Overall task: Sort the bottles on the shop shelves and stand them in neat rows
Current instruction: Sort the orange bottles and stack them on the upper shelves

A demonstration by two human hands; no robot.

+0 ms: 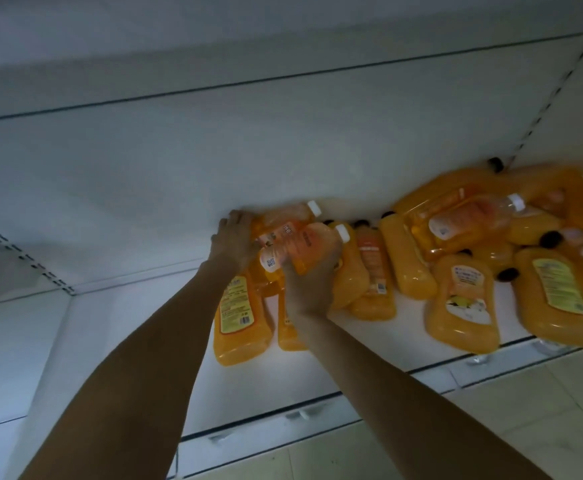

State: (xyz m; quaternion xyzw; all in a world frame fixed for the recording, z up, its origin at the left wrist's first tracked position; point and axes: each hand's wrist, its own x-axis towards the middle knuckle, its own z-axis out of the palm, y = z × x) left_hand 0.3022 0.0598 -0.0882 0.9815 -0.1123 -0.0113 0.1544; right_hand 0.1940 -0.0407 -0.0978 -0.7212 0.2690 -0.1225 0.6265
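Observation:
Several yellow-orange bottles lie flat on a white shelf. My left hand rests its fingers on a pale orange white-capped bottle against the back wall. My right hand grips another pale orange white-capped bottle, lifted above the lying ones. A big yellow bottle with a yellow label lies below my left wrist. More bottles sprawl in a heap at the right, with a clear-topped bottle on top.
The shelf's white back wall rises behind the bottles, with slotted uprights at the right and at the left. The shelf's front edge carries price-tag holders. Pale floor tiles show below right.

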